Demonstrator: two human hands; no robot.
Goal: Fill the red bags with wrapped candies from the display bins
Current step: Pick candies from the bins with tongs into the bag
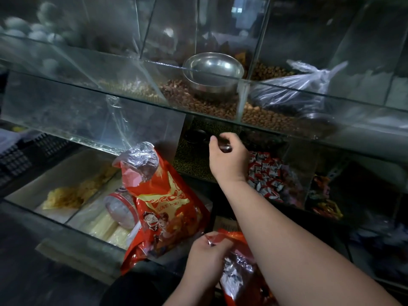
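— Under the glass shelf (66,111), right grip (228,157)?
— Over the bean bin (192,157), fingers curled, pinching a small dark piece (225,148); cannot tell what it is. Candies (267,175) lie in the bin just right of it.
— Left grip (205,255)?
— Low, clenched on the near red bag's (238,277) rim, foil mouth open.
— Around?
— Second red bag (163,206) leans on the left bin's glass. Steel bowl (213,71) on the upper shelf.
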